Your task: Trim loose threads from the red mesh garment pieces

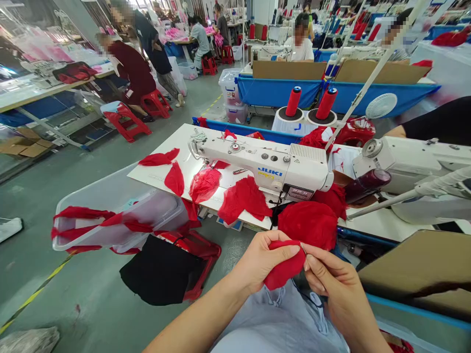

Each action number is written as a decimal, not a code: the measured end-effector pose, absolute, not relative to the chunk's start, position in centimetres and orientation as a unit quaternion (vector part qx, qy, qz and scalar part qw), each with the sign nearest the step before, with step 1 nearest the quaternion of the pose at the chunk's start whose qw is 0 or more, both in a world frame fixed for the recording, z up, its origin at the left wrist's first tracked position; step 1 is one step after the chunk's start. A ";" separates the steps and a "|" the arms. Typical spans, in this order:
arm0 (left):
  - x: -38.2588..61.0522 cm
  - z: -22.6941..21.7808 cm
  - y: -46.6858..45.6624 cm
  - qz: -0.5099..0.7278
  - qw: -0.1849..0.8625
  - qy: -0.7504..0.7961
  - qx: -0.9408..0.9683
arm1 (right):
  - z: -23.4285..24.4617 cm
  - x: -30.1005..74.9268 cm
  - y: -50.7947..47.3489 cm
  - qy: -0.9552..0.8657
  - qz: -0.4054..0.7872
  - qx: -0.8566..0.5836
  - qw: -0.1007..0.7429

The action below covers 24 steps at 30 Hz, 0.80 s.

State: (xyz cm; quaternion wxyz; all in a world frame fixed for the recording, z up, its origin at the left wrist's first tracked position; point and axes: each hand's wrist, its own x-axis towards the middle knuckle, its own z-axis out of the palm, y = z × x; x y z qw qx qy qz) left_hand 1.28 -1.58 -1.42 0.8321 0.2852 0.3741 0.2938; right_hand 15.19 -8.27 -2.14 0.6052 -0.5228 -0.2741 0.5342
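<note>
Left hand pinches a red fabric piece. Right hand pinches a thin needle-like tool against its right edge. Sewing machine sits on the counter beyond

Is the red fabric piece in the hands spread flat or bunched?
Bunched: the red fabric piece is gathered between left hand and right hand.

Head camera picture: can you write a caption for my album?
Both hands, left hand and right hand, pinch a red fabric piece near a white sewing machine.
</note>
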 end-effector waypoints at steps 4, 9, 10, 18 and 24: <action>1.3 -1.6 -1.5 0.286 0.844 0.366 0.270 | -2.2 15.0 -8.1 -0.231 0.564 -0.519 0.600; 1.3 -1.4 -1.5 0.282 0.847 0.370 0.258 | -2.4 15.1 -8.6 -0.302 0.536 -0.515 0.597; 1.2 -1.4 -1.5 0.282 0.847 0.372 0.255 | -2.4 15.2 -8.7 -0.335 0.515 -0.517 0.595; 1.3 -1.0 -1.6 0.305 0.827 0.383 0.278 | -1.4 15.9 -8.4 -0.628 0.228 -0.529 0.524; 1.4 -0.1 -1.6 0.303 0.805 0.393 0.324 | -1.9 15.6 -8.5 -0.632 0.204 -0.545 0.512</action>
